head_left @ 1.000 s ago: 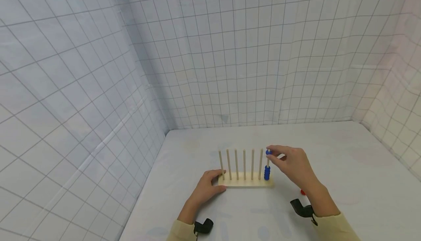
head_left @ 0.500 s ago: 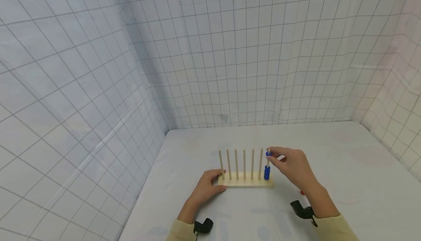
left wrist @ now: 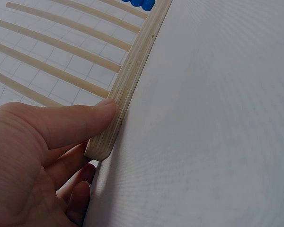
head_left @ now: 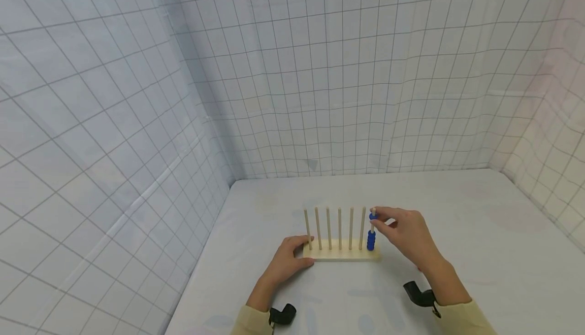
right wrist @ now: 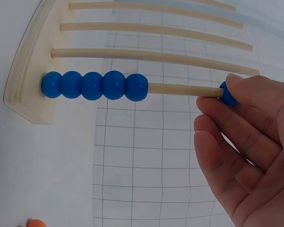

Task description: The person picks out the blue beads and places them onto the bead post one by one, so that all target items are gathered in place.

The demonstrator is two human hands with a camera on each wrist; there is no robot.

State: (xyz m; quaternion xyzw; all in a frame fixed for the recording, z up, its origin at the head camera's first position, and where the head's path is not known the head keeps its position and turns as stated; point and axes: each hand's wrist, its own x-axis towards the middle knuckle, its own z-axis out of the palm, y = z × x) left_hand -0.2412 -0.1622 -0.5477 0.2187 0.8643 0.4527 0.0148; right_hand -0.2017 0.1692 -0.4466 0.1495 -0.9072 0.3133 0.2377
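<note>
A pale wooden rack (head_left: 340, 256) with a row of upright pegs stands on the table. My left hand (head_left: 287, 261) grips the left end of its base, thumb along the front edge in the left wrist view. Several blue beads (right wrist: 92, 85) are stacked at the bottom of the rightmost peg. Near that peg's top, the thumb and fingertips of my right hand (head_left: 409, 231) pinch another blue bead (right wrist: 229, 96). It is threaded on, with the peg tip showing just above it, and a bare stretch of peg (right wrist: 180, 89) separates it from the stack. The other pegs carry no beads.
An orange bead (right wrist: 37, 223) shows at the bottom edge of the right wrist view. A small red object (head_left: 420, 269) is mostly hidden behind my right wrist. Grid-patterned cloth walls (head_left: 329, 96) enclose the white table (head_left: 338, 299) at the back and sides.
My right hand has lowered slightly, bringing the pinched bead a little down the peg, so more of the tip shows above it. The left hand and the rack have stayed put.
</note>
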